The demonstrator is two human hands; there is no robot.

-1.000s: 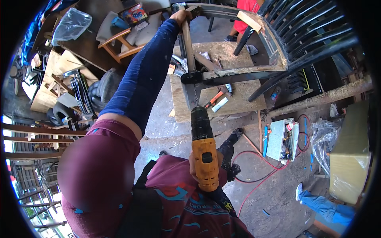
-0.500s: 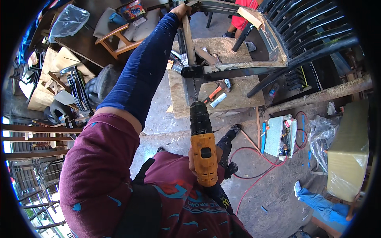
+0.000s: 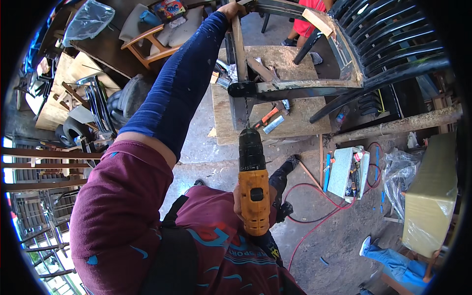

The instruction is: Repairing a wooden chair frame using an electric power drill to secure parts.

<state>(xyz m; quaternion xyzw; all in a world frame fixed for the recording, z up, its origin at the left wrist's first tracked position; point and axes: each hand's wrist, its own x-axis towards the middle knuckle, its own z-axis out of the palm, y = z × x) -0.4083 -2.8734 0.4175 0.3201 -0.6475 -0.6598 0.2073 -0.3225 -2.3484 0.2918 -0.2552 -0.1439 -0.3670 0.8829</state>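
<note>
Your right hand [image 3: 239, 200] is closed around the yellow and black drill [image 3: 254, 201], though most of its fingers are hidden behind the body of the tool. You keep the drill in front of your shirt, with its chuck in line with the near edge of the desk [image 3: 225, 132], toward the left corner. The long drill bit [image 3: 247, 112] points to the black rounded end of the chair frame [image 3: 310, 92]; whether the tip touches it, I cannot tell. Your left arm is stretched forward, and your left hand [image 3: 231, 10] is clamped on the frame at the far end of its wooden rail [image 3: 238, 46], beyond the far edge of the desk in this view. The frame reaches across the desk and past its right edge, where the black slats [image 3: 393, 29] are. On the desk, between its middle and the near edge, lies a hammer [image 3: 269, 115] with orange handle, and just beside it a pale block [image 3: 273, 124]. On the floor, to the right of the near right corner, stands an open toolbox [image 3: 338, 169], with a red hose [image 3: 314, 227] near it.
</note>
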